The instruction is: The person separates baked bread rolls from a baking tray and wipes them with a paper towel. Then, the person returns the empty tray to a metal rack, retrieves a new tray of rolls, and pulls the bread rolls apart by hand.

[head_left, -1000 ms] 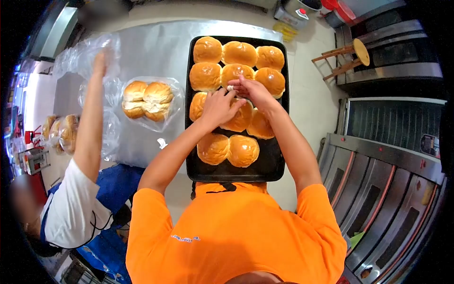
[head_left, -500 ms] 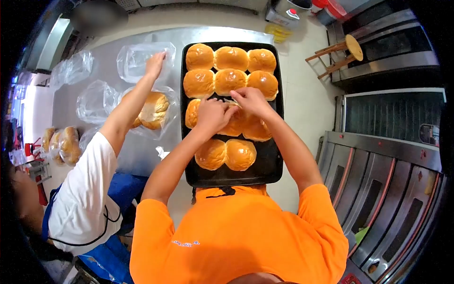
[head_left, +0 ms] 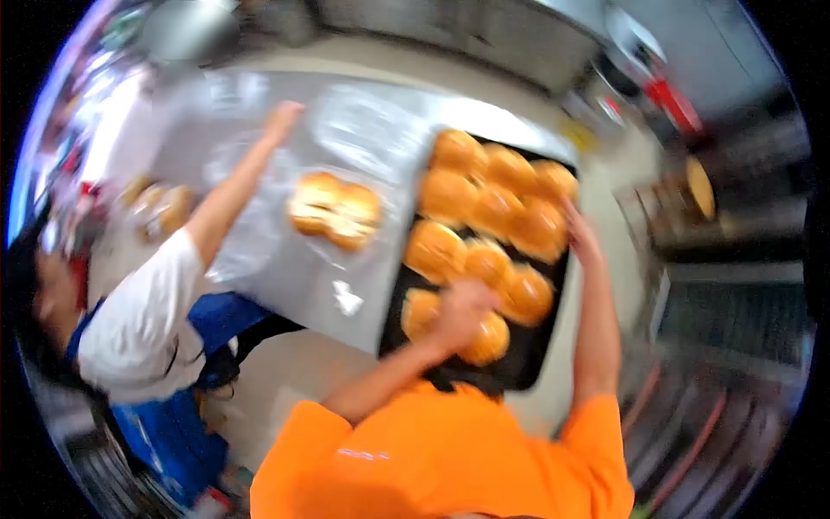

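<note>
The buns (head_left: 496, 213) are laid in rows on the black tray (head_left: 519, 356). The left hand (head_left: 467, 310) is seen over the nearest buns, the right hand (head_left: 581, 232) beside the tray's right edge. By blur, whether either is open or closed cannot be told.

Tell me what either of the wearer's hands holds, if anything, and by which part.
That cannot be told: blur hides any grip. The left hand is over the near buns; the right hand is at the right edge of the tray.
</note>
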Motion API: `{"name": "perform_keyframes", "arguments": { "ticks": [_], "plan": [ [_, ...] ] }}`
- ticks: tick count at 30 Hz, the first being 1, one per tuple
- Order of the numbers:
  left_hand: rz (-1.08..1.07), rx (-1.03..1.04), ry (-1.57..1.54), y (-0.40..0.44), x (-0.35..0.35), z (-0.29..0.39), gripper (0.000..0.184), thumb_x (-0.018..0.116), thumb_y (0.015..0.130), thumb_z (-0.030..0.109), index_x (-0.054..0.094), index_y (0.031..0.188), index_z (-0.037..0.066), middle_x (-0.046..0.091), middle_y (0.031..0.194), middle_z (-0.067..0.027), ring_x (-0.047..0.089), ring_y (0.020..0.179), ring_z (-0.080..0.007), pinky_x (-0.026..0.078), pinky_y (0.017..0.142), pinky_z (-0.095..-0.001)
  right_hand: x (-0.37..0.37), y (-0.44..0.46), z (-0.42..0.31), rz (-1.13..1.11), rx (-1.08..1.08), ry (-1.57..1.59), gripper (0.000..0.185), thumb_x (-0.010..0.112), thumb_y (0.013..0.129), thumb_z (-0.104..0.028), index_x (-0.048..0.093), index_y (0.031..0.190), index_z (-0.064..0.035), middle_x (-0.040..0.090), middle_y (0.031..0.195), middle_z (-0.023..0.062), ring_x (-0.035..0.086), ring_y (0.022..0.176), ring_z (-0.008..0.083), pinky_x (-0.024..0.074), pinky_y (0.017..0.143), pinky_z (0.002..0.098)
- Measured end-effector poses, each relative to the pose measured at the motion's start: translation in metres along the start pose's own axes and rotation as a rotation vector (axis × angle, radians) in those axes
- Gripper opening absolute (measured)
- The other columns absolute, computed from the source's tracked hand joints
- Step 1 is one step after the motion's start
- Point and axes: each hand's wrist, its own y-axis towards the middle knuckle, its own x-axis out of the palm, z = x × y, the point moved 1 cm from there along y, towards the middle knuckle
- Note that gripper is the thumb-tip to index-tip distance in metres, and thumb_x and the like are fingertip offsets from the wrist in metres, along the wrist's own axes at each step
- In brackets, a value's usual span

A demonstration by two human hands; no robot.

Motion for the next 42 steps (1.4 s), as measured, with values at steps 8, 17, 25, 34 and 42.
{"name": "perform_keyframes", "arguments": {
  "ticks": [8, 17, 25, 34, 42],
  "plan": [
    [0.013, -0.168, -0.132, -0.025, -0.014, 0.009, 0.029, 0.065, 0.104, 0.023, 0.075, 0.091, -0.001, 0.076, 0.086, -0.0100, 0.073, 0.093, -0.0226, 0.056, 0.084, -0.0347, 0.039, -0.009, -0.006, -0.428, 0.073, 0.587, 0.062, 0.064, 0.104, -0.046, 0.051, 0.147, -0.0027, 0.067, 0.136, 0.0139, 0.070, 0.116, 0.0299, 0.0593, 0.098, 0.0459],
    [-0.068, -0.441, -1.276, 0.022, 0.001, -0.026, 0.055, 0.045, 0.105, 0.066, 0.063, 0.107, 0.014, 0.068, 0.095, -0.0020, 0.066, 0.084, -0.0184, 0.056, 0.079, -0.0326, 0.045, -0.051, -0.007, -0.704, -0.024, 0.911, 0.065, 0.057, 0.097, -0.046, 0.053, 0.150, -0.0083, 0.058, 0.149, 0.0172, 0.056, 0.136, 0.0384, 0.0465, 0.114, 0.0589],
    [0.117, -0.206, -1.688, 0.051, -0.005, 0.033, 0.101, 0.049, 0.089, 0.084, 0.040, 0.158, 0.011, 0.048, 0.158, -0.0120, 0.047, 0.144, -0.0355, 0.036, 0.121, -0.0577, 0.060, -0.168, 0.038, -0.721, -0.326, 1.172, 0.064, 0.072, 0.085, -0.018, 0.054, 0.145, -0.0025, 0.062, 0.142, 0.0165, 0.063, 0.127, 0.0340, 0.0519, 0.109, 0.0484],
    [0.068, -0.280, -1.773, 0.054, 0.009, -0.024, 0.081, 0.053, 0.099, 0.070, 0.048, 0.151, 0.008, 0.056, 0.149, -0.0158, 0.055, 0.135, -0.0371, 0.043, 0.115, -0.0576, 0.028, -0.165, 0.114, -0.695, -0.268, 1.148, 0.067, 0.071, 0.098, -0.031, 0.045, 0.154, -0.0056, 0.054, 0.152, 0.0181, 0.056, 0.137, 0.0345, 0.0466, 0.115, 0.0516],
    [0.034, -0.460, -1.597, 0.077, 0.007, -0.035, 0.063, 0.061, 0.102, 0.051, 0.055, 0.143, 0.003, 0.065, 0.139, -0.0144, 0.063, 0.128, -0.0307, 0.049, 0.113, -0.0465, 0.031, -0.154, 0.138, -0.585, -0.219, 1.322, 0.057, 0.067, 0.100, -0.036, 0.055, 0.146, -0.0050, 0.061, 0.146, 0.0150, 0.060, 0.132, 0.0337, 0.0492, 0.113, 0.0516]
  ]
}}
